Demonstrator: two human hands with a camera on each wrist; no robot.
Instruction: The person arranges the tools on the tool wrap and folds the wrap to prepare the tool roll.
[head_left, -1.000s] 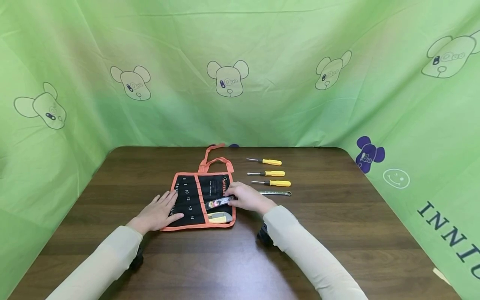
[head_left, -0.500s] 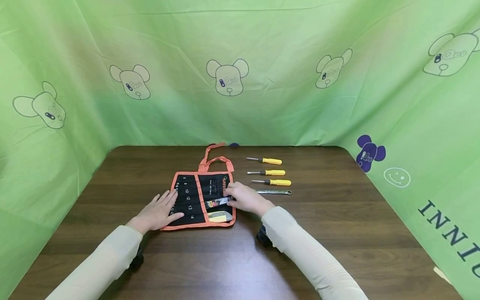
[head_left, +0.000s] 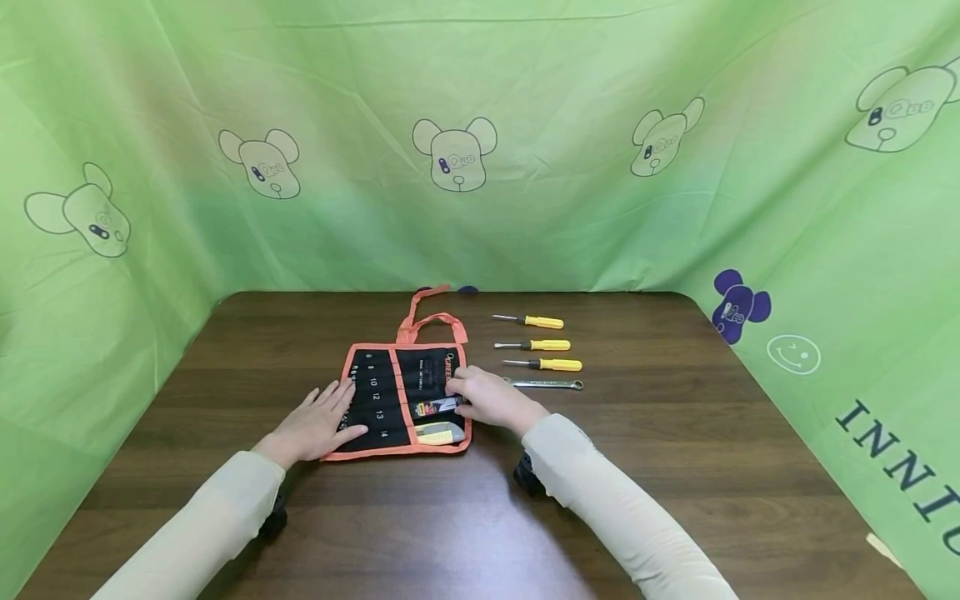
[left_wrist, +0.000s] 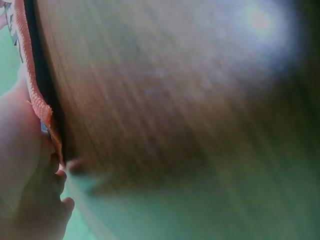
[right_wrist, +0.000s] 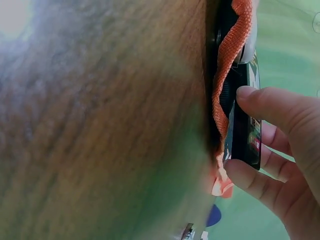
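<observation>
A black fabric tool roll (head_left: 366,422) with orange edging and printed numbers lies unrolled on the table. My left hand (head_left: 313,425) rests on its left part, fingers spread and straight. With thumb and fingertips, my right hand (head_left: 497,397) pinches a small flat black case (head_left: 435,407) with a coloured label, over the roll's right part. In the right wrist view, the case (right_wrist: 245,137) sits between thumb and fingers beside the orange edge. A yellow-and-grey utility knife (head_left: 439,433) lies in the roll just nearer to me. The left wrist view shows my left hand (left_wrist: 30,165) at the roll's edge.
To the right of the roll lie three yellow-handled screwdrivers (head_left: 545,323) in a column, with a metal wrench (head_left: 551,384) below them. Orange straps (head_left: 408,331) extend from the roll's far edge. A green printed cloth (head_left: 525,233) hangs around the brown table (head_left: 660,450).
The black case has straightened and lies more level with the roll. My right hand has shifted slightly left, showing more of the wrench. My left hand stays in place.
</observation>
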